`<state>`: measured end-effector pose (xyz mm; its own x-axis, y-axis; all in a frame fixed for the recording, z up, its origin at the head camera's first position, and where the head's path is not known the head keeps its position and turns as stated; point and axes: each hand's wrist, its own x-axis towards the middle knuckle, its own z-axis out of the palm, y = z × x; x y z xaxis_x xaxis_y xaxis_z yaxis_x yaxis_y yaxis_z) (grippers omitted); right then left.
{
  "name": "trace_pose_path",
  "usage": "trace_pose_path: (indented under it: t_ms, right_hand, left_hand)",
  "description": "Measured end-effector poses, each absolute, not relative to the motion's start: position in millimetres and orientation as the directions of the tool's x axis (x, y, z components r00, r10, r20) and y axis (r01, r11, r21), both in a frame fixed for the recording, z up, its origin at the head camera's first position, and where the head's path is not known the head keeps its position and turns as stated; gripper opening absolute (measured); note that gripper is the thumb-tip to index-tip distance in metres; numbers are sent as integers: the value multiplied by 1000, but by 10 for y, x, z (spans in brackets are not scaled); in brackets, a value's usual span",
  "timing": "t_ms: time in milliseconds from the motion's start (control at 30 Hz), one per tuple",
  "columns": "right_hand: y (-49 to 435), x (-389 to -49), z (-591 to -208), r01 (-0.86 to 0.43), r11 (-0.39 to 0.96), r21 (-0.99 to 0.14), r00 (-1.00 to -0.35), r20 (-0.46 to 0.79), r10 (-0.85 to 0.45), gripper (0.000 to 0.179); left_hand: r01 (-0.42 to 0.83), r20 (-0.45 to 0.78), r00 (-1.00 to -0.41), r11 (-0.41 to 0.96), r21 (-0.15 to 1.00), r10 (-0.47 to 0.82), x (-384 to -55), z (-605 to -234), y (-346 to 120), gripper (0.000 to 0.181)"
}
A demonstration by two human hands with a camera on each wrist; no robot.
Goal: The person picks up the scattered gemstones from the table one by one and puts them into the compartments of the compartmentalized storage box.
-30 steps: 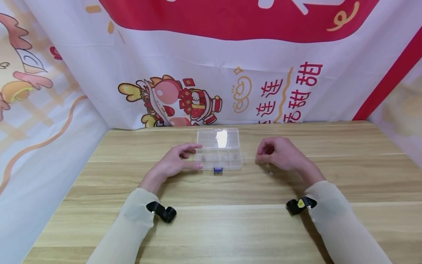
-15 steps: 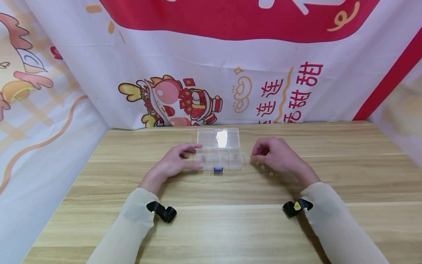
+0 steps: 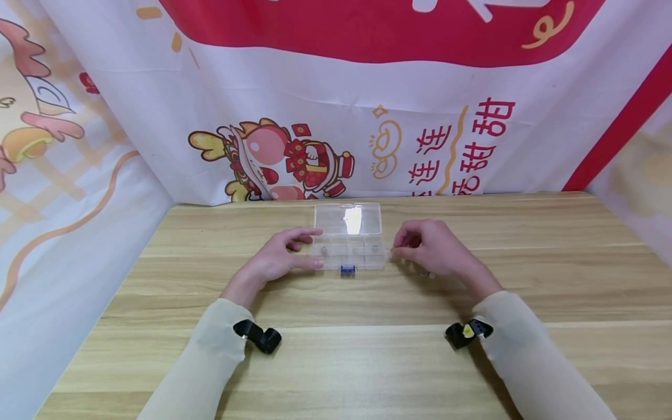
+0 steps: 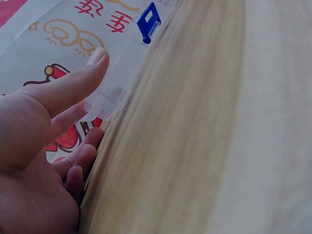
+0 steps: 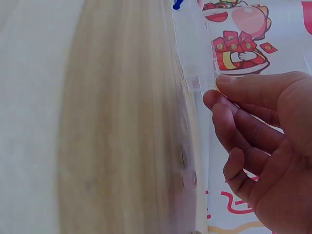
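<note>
A clear plastic compartment box (image 3: 375, 262) stands with its lid raised at the back and a blue latch (image 3: 347, 270) at the front. Small round pieces show in some of its compartments. My left hand (image 3: 275, 255) grips the box's left end, thumb at the front wall and index finger at the back. In the left wrist view, the other fingers (image 4: 85, 156) curl beside the box. My right hand (image 3: 433, 248) is right at the box's right end, thumb and index finger pinching a tiny pale piece mostly hidden by the fingertips (image 5: 226, 85).
Small clear discs (image 5: 189, 179) lie on the wooden table (image 3: 346, 361) beneath the right hand. Behind the table hangs a printed white and red cloth (image 3: 336, 105). Cameras on black mounts (image 3: 268, 341) sit at both wrists.
My right hand has moved left, closer to the box's right end, with its thumb and index finger held together. The left hand and the box have stayed in place.
</note>
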<state>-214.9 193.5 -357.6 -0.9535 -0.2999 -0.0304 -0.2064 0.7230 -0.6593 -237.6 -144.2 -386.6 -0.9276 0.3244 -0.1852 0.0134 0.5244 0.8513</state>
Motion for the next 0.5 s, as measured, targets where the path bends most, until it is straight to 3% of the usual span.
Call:
trace_pose_path:
  t_ms: [500]
  right_hand:
    - [1847, -2128, -3580, -135, 717, -683, -968, -62, -242, 6]
  left_hand:
    - [12, -187, -927, 526, 851, 325, -2381, -3873, -1443, 70]
